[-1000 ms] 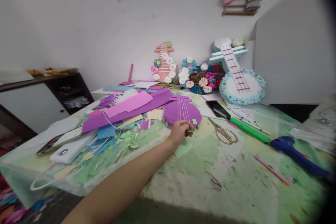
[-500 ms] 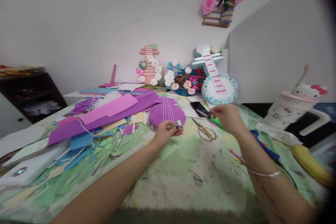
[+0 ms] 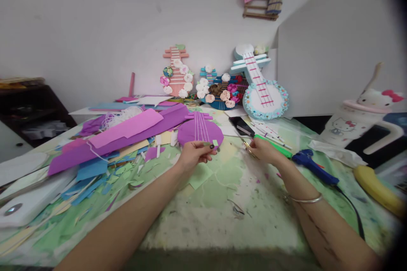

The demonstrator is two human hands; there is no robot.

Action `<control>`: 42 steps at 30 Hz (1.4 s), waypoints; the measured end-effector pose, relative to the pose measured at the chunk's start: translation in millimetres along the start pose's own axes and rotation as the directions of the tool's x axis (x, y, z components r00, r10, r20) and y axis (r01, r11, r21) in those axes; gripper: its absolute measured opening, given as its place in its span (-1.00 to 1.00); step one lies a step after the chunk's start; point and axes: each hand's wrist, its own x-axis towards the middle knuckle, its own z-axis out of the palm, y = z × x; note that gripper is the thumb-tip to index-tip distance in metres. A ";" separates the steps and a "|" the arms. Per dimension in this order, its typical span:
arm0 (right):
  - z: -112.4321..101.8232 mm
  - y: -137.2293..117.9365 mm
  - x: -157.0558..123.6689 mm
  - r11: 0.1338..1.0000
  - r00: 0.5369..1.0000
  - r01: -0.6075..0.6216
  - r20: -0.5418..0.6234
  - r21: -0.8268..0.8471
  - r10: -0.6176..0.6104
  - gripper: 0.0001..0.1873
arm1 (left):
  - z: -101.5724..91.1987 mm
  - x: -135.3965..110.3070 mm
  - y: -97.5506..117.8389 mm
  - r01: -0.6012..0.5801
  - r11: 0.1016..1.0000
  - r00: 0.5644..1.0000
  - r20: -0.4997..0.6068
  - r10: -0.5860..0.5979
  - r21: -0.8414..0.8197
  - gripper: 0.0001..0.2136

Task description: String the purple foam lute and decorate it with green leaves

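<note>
My left hand (image 3: 193, 155) is closed in a pinch on a small green paper strip (image 3: 207, 145), right at the near edge of the purple foam guitar (image 3: 199, 130) with white strings. To its right, my right hand (image 3: 264, 150) is curled over the gold scissors (image 3: 247, 145), whose blades poke out on the left side of the hand. A bangle sits on my right wrist. A pale green paper scrap (image 3: 199, 175) lies just below my left hand.
Purple, pink and blue foam sheets and offcuts (image 3: 127, 135) are piled at the left. A green marker (image 3: 275, 146), blue glue gun (image 3: 313, 165), black phone (image 3: 241, 126) and cartoon-cat cup (image 3: 352, 125) lie to the right. Finished flower guitars (image 3: 263, 93) lean on the back wall.
My right hand came into view, reached to the table's back, then dropped onto the scissors. My left hand lifted the green strip off the table. The view swung right.
</note>
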 end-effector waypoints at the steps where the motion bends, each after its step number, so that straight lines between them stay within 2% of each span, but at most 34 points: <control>1: 0.7 -2.4 -2.4 0.999 1.000 0.011 -0.016 0.049 -0.010 -0.84 | -0.1 0.1 0.1 0.004 1.000 1.000 -0.024 -0.004 0.010 -0.76; 3: 3.7 -11.2 -8.4 0.979 0.998 0.059 -0.045 0.193 -0.051 -0.88 | 0.4 -0.4 0.7 0.007 1.000 0.999 -0.050 -0.007 0.007 -0.76; 6: 10.4 -32.0 -20.1 0.866 0.981 0.195 -0.095 0.461 -0.171 -0.68 | 2.4 -2.1 1.6 -0.033 0.999 0.999 -0.002 0.033 -0.012 -0.73; 8: 15.1 -47.0 -28.8 0.801 0.954 0.294 -0.109 0.522 -0.279 -0.60 | 3.9 -3.0 1.5 -0.085 0.996 0.996 0.027 0.085 -0.008 -0.74; 11: 22.2 -64.0 -39.6 0.797 0.915 0.398 -0.133 0.454 -0.381 -0.62 | 6.2 -4.4 1.0 -0.159 0.987 0.987 0.021 0.158 0.035 -0.75; 16: 33.8 -74.8 -49.8 0.810 0.876 0.483 -0.183 0.331 -0.447 -0.58 | 10.9 -10.2 1.6 -0.255 0.957 0.967 0.026 0.254 0.139 -0.68; 20: 40.8 -80.9 -55.3 0.842 0.880 0.474 -0.176 0.260 -0.441 -0.56 | 15.5 -17.1 1.9 -0.313 0.930 0.950 0.055 0.308 0.192 -0.66; 26: 45.7 -81.8 -56.4 0.843 0.867 0.492 -0.215 0.220 -0.450 -0.58 | 21.5 -21.4 -1.7 -0.301 0.944 0.951 0.111 0.287 0.138 -0.71; 35: 46.9 -85.7 -62.0 0.865 0.876 0.473 -0.196 0.170 -0.440 -0.65 | 24.9 -25.3 -6.0 -0.324 0.932 0.946 0.037 0.323 0.159 -0.76; 42: 49.1 -84.9 -61.9 0.868 0.875 0.469 -0.225 0.166 -0.429 -0.64 | 25.4 -27.0 -5.7 -0.332 0.931 0.943 0.030 0.331 0.152 -0.80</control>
